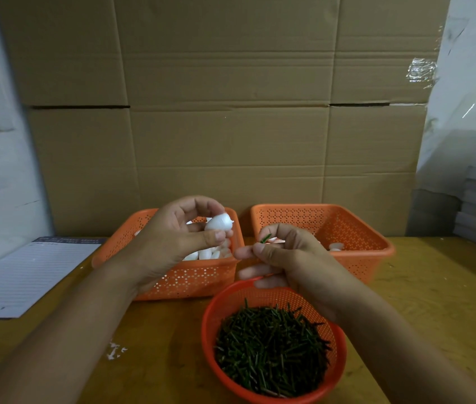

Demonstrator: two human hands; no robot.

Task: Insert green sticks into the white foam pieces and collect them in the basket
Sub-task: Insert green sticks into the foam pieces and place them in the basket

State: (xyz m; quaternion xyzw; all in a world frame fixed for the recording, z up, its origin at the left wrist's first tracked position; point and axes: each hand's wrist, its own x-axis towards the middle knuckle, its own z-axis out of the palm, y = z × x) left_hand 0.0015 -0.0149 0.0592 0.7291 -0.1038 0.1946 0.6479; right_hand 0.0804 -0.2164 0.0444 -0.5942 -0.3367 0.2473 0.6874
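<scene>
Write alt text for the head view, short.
A person's left hand holds a white foam piece near the right hand, which pinches a green stick. Below sits a round red basket of green sticks, behind two orange baskets on a wooden table.

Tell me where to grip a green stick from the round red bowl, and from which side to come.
Judging by the heap, take one of the green sticks lying on top at mid-length, pinching across its thin shaft from above. The round red bowl has walls all around and the sticks lie flat and tangled, so only the top is open.
</scene>
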